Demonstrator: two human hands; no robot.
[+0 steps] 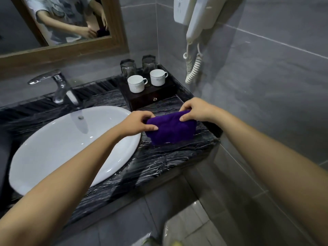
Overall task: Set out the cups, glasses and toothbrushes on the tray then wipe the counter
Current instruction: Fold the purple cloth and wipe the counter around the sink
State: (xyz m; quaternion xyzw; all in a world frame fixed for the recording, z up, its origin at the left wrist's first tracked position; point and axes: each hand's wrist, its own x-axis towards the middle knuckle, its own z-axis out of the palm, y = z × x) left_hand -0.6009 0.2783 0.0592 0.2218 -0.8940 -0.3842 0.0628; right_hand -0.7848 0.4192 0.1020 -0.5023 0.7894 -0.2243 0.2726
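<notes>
Currently, stage: the tray looks set and the wiping part is about to start, as I judge it.
Cloth: a folded purple cloth lies on the dark marble bench, just right of the white basin and in front of the tray.
Left hand: the left hand is closed in a pinch on the cloth's left edge, thumb on top.
Right hand: the right hand is closed on the cloth's upper right corner, fingers curled over the fold.
Key relation: the cloth's long axis runs left to right between the two hands, so both are on it already; neither has to reach. The bare bench stretches mainly toward the viewer and along the basin's rim, so the stroke likely goes that way.
Tray: the dark wooden tray, with a small knob on its front, stands in the back corner, near the cloth but apart from it.
On the tray: two white cups in front, two dark glasses behind.
Toothbrushes: none that I can make out.
Risk: a stroke pushed away from the viewer could bump the tray.
</notes>
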